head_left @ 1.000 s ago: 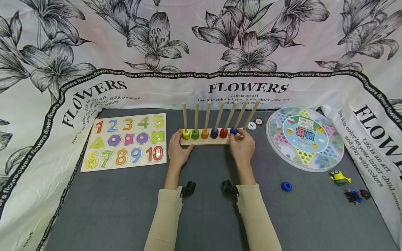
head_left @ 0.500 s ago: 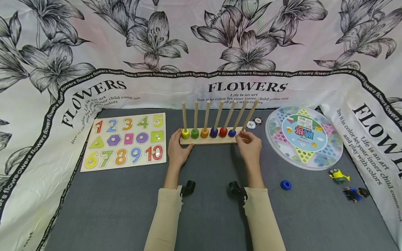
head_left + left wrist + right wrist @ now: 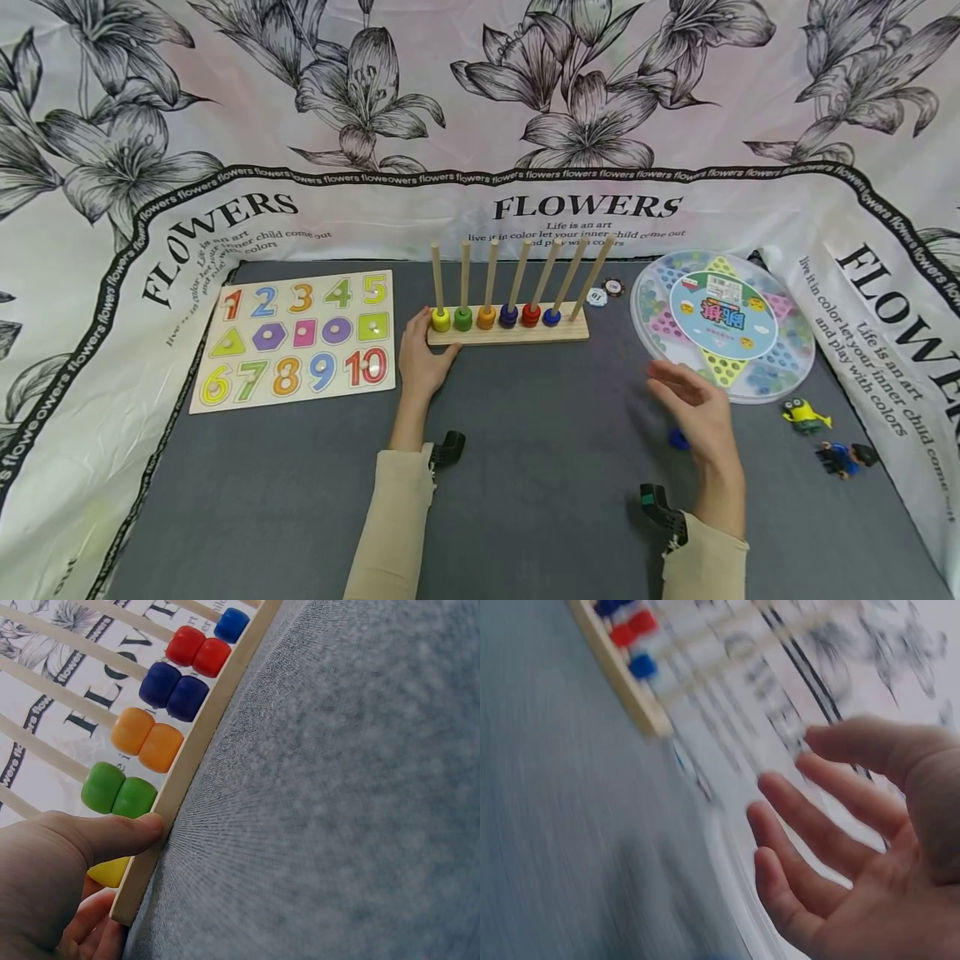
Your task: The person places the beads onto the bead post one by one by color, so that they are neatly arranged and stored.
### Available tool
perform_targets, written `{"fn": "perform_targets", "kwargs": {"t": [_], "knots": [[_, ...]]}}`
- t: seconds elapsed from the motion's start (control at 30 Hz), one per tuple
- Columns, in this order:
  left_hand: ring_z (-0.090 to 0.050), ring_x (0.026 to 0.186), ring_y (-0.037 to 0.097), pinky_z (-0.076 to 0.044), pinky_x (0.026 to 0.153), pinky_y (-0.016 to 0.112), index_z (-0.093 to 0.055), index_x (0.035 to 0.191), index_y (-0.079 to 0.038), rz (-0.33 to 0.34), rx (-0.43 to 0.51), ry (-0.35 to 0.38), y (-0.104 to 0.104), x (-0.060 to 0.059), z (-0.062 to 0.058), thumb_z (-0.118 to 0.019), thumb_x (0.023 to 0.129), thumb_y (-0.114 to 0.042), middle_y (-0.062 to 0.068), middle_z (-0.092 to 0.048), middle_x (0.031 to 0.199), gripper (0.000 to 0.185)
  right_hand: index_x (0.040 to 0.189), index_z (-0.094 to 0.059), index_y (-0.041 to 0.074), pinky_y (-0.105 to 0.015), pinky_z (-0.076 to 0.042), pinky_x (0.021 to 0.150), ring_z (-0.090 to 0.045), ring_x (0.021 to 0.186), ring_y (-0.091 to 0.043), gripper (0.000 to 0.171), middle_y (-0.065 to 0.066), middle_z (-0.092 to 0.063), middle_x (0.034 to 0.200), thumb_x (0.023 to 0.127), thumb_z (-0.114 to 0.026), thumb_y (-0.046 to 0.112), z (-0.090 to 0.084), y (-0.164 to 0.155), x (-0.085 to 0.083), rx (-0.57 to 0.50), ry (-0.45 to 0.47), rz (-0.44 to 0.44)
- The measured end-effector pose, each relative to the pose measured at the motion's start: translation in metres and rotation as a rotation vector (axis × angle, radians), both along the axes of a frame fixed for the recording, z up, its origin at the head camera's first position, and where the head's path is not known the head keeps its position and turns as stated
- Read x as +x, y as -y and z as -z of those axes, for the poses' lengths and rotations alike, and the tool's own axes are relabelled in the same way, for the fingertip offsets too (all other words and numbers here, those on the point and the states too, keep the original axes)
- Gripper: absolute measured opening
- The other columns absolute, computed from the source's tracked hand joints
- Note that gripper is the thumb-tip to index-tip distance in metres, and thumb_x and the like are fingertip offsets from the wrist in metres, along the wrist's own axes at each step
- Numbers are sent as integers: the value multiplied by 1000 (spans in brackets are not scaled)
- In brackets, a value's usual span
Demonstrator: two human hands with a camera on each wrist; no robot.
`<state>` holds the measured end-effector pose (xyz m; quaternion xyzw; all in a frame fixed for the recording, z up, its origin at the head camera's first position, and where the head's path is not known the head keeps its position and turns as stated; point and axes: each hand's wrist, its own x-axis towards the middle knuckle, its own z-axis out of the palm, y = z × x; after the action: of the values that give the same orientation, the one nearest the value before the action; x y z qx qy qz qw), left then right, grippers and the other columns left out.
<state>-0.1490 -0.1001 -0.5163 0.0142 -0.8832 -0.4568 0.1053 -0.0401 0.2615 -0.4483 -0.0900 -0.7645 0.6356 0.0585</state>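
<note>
A wooden peg stand carries a row of upright rods with coloured beads at their feet. My left hand grips its left end, the thumb on the front edge. The left wrist view shows paired green beads, while the rod at the far side bears one blue bead. In the head view the rightmost rod is bare. Apart from the stand, my right hand hovers with loosely bent fingers and nothing in them. Below it, a loose blue bead lies partly hidden on the grey table.
Left of the stand lies a number-and-shape board. A round Chinese checkers box is at the right, with a yellow toy figure and a blue-clad figure beside it. Two small round tokens sit behind the stand.
My right hand has let go of the blue bead on the sixth rod and moved right and towards me, over the loose bead. My left hand has stayed on the stand.
</note>
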Motion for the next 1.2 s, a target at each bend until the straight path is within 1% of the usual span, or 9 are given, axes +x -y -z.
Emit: {"fn": "perform_targets", "kwargs": {"t": [0.1, 0.23, 0.33, 0.43, 0.57, 0.67, 0.9, 1.03, 1.2], "knots": [[-42, 136, 34, -35, 110, 49, -52, 138, 3, 0, -2, 2, 1, -1, 1, -82, 80, -15, 15, -45, 148, 67, 126, -61, -9, -11, -49, 84, -66, 102, -5, 39, 8, -71, 111, 90, -70, 4, 3, -24, 20, 65, -7, -35], [-42, 136, 35, -35, 110, 50, -52, 138, 3, -1, 0, -4, 1, -1, 1, -82, 80, -15, 15, -45, 148, 67, 128, -61, -6, -12, -51, 82, -65, 105, -5, 42, 9, -70, 118, 89, -72, 5, 8, -49, 39, 194, 47, -102], [-41, 136, 35, -35, 110, 50, -52, 138, 3, -1, 4, -3, 0, 0, 0, -82, 80, -14, 16, -45, 148, 67, 130, -58, -8, -16, -54, 80, -65, 104, -2, 47, 8, -69, 121, 88, -73, 3, 13, -62, 47, 212, 95, -188], [-41, 136, 35, -35, 110, 49, -52, 137, 3, -1, 5, -2, -1, 0, 0, -82, 80, -14, 15, -46, 147, 67, 131, -55, -12, -20, -55, 81, -66, 103, -3, 50, 6, -69, 120, 85, -74, -3, 19, -70, 50, 153, 108, -246], [-42, 136, 35, -35, 111, 49, -53, 137, 3, 1, 8, -12, -1, 0, 0, -82, 80, -13, 16, -46, 147, 66, 129, -53, -17, -24, -56, 81, -68, 102, -7, 51, 3, -71, 117, 83, -73, -9, 26, -71, 49, 53, 88, -261], [-42, 135, 35, -36, 110, 49, -53, 137, 4, 1, 9, -20, -1, 0, 0, -82, 80, -13, 16, -46, 147, 66, 127, -55, -18, -24, -57, 79, -69, 99, -8, 49, 2, -72, 114, 83, -73, -8, 26, -68, 47, 77, 82, -253], [-42, 135, 35, -36, 110, 49, -53, 136, 4, 1, 10, -16, -1, 1, 0, -82, 79, -12, 16, -47, 146, 66, 124, -59, -14, -19, -56, 75, -69, 94, -4, 43, 2, -73, 109, 85, -73, -4, 17, -47, 27, 223, 2, -206], [-41, 136, 34, -35, 110, 49, -52, 138, 3, 3, 8, -1, -1, 1, 1, -82, 80, -14, 15, -46, 148, 67, 122, -61, -12, -17, -55, 75, -68, 93, -5, 41, -1, -74, 106, 84, -74, -6, 2, -21, 3, 181, -99, -149], [-41, 137, 34, -35, 111, 49, -52, 138, 3, 0, 11, 6, -2, 1, 2, -82, 80, -14, 15, -45, 148, 68, 120, -65, -8, -17, -55, 76, -68, 95, -10, 39, -5, -73, 108, 82, -74, -8, -33, 16, -35, 105, -232, -109]]}}
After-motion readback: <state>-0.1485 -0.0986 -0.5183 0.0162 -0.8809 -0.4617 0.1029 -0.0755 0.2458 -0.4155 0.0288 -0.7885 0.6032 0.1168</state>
